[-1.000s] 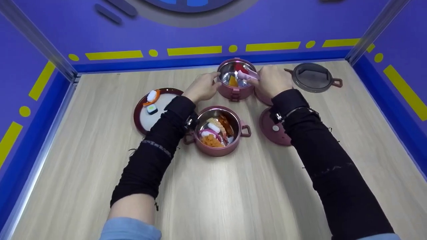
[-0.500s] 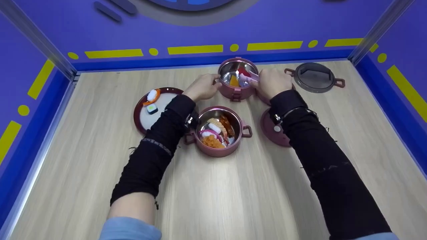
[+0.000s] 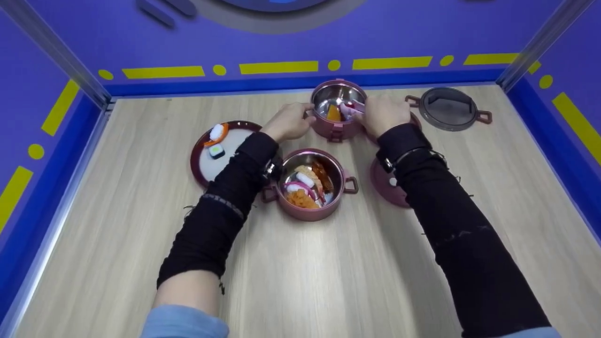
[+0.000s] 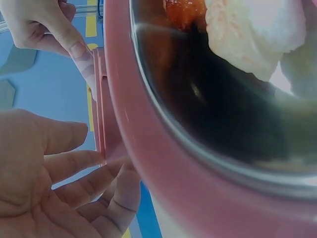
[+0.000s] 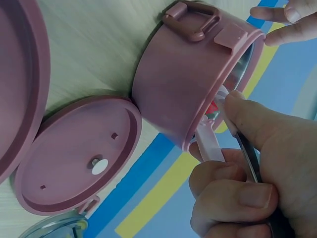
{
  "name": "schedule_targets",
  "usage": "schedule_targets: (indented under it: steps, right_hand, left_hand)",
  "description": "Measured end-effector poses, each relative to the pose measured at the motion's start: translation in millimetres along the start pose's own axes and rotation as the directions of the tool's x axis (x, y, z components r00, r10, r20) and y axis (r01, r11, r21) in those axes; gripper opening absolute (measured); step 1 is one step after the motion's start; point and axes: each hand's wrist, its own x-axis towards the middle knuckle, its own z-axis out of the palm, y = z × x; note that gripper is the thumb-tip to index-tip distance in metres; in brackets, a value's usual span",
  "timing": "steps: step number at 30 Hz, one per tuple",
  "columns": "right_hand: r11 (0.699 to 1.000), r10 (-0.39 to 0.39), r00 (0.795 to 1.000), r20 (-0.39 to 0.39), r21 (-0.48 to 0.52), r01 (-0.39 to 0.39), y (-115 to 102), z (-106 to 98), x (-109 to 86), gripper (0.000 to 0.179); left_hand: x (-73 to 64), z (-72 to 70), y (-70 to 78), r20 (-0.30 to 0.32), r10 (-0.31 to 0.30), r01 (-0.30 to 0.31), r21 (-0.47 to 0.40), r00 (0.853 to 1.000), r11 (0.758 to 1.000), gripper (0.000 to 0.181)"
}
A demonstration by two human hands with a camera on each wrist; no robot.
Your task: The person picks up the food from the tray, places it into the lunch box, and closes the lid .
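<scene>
My right hand [image 3: 386, 116] grips a pair of tongs [image 5: 250, 158] with pale pink tips, which reach into the back pink pot [image 3: 324, 126]. Between the tips shows a small red piece [image 5: 212, 108], mostly hidden. A yellow-orange food piece [image 3: 334, 113] lies in that pot's steel inside. With fairly straight fingers, my left hand [image 3: 289, 121] touches the pot's left rim; the left wrist view shows its fingertips [image 4: 96, 159] against the rim. Nearer stands a second pink pot [image 3: 310, 213] holding several toy foods, including a shrimp [image 3: 311, 177] and a fried piece [image 3: 300, 199].
At left, a brown-rimmed plate [image 3: 209, 165] carries a white-and-orange sushi [image 3: 217, 133] and a sushi roll [image 3: 216, 151]. A pink lid [image 3: 387, 185] lies under the right forearm, another pink lid [image 3: 415, 122] behind the right hand. A dark see-through lid [image 3: 448, 110] lies back right.
The red piece and the tongs' tips have gone lower in the back pot, so less of the red shows. My left hand stays at the rim. The head view has shifted slightly.
</scene>
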Motion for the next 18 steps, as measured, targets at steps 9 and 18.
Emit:
schedule_targets:
  steps: [9,18]
  right_hand:
    - [1.0,0.012,0.999,0.032,0.021,-0.013,2.4,-0.5,-0.1,0.063]
    - [0.998,0.036,0.997,0.064,0.053,-0.039,2.4,-4.5,-1.2,0.06]
  left_hand:
    - [0.4,0.0,1.3,0.009,0.013,-0.013,0.012,1.0,1.0,0.052]
    - [-0.9,-0.5,1.8,0.011,-0.002,0.002,0.02,1.0,1.0,0.051]
